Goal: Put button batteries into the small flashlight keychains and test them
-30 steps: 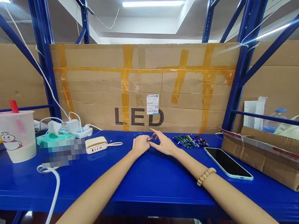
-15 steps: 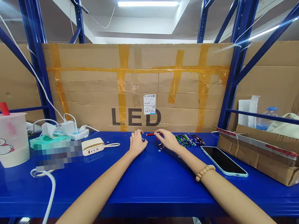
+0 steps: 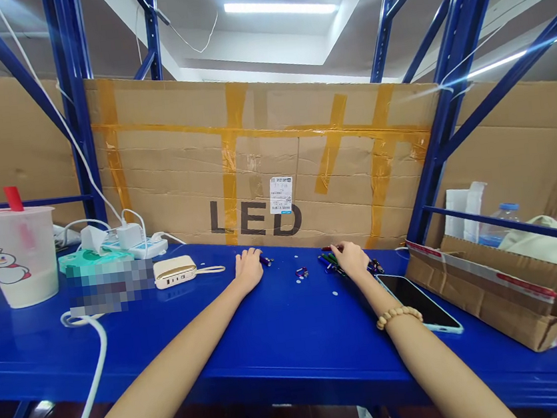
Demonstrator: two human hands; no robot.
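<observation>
One heap of small pen-like sticks [image 3: 329, 261] lies under the closed-together fingers of the right hand [image 3: 350, 259], which has moved rightward since the earlier frame; whether they grip, I cannot tell. The left hand [image 3: 248, 269], fingers together and empty, sits just beside one small dark piece [image 3: 265, 261]. One cluster of small coloured parts [image 3: 302, 273] lies between the hands on the blue steel shelf [image 3: 224, 349]. One bead bracelet [image 3: 398, 316] circles the right wrist [image 3: 386, 304].

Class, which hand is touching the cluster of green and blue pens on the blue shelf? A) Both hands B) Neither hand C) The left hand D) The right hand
D: the right hand has its fingers on the green and blue pens, while the left hand lies well apart from them.
</observation>
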